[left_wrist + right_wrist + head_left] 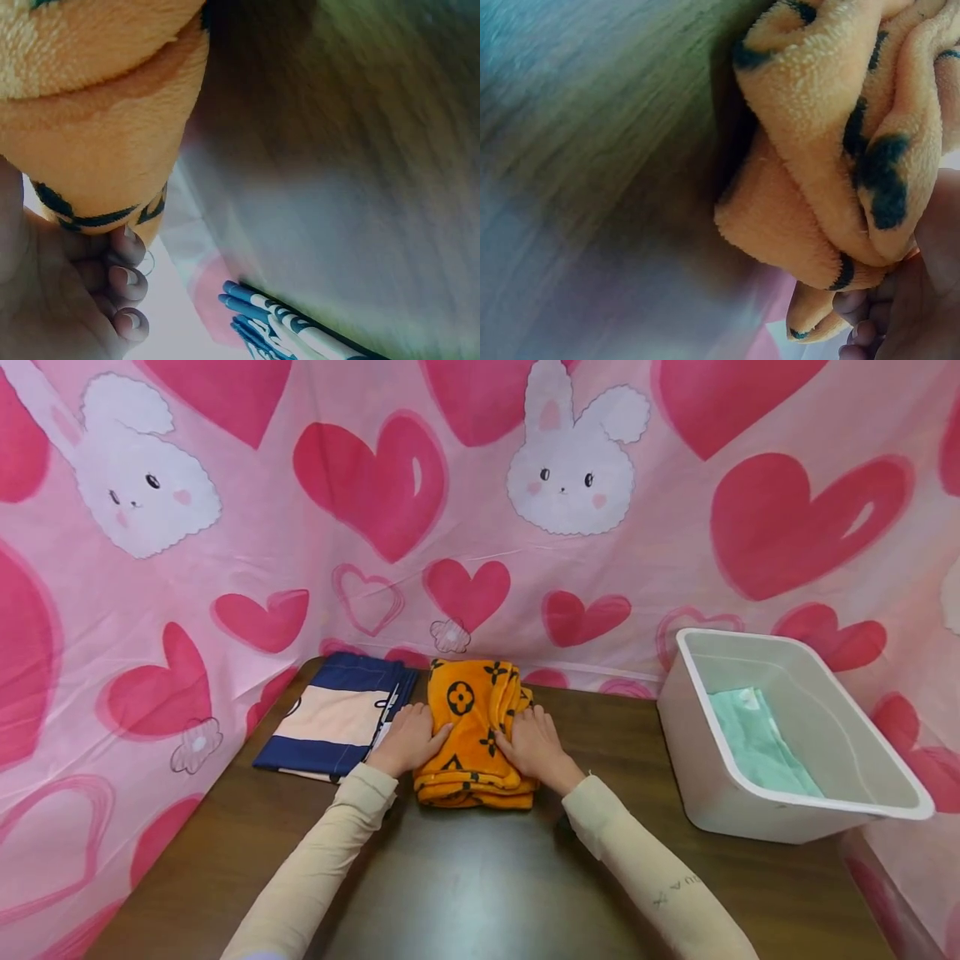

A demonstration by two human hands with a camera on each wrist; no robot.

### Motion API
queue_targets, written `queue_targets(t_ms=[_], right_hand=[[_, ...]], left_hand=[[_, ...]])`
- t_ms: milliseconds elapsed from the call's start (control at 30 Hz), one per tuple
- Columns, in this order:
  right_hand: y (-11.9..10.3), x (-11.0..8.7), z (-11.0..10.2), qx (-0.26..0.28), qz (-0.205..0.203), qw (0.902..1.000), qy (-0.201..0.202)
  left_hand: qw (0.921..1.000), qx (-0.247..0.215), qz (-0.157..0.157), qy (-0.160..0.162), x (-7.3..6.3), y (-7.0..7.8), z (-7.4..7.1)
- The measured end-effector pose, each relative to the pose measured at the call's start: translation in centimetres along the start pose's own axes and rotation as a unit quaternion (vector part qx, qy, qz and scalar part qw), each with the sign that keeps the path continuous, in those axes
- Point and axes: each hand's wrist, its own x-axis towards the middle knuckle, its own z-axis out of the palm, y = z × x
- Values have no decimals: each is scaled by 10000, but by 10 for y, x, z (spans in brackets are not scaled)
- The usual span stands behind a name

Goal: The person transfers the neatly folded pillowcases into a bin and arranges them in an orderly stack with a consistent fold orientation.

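A folded orange towel [467, 727] with black flower-like motifs lies at the middle of the table's far side. My left hand [411, 739] holds its left side, thumb over the top; in the left wrist view the fingers [129, 281] curl by the towel's edge. On the opposite side my right hand [538, 745] grips the towel, its thumb also on top. The right wrist view shows loose, uneven folds in the towel [795, 150] and fingertips [864, 331] against its side. Part of each hand is hidden by the cloth.
To the left lies a folded navy and cream cloth [337, 714], close by my left hand. A light grey plastic bin [697, 760] stands at the right, with a mint-green cloth [761, 743] inside. Behind the brown table [465, 885] hangs a pink heart-and-bunny curtain [480, 510].
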Motion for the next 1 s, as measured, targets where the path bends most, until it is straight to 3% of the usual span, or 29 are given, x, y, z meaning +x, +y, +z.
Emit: queue_targets(t_ms=[400,800,1000], right_hand=[[4,-7,-8,147,-58,9998,145],[12,-11,-21,256,-36,9994,221],[16,-15,-28,348,-31,9993,132]], left_hand=[[9998,-93,-131,-105,-4,11,-8],[9996,-251,-10,131,-1,20,-14],[9994,-32,55,334,0,30,-19]])
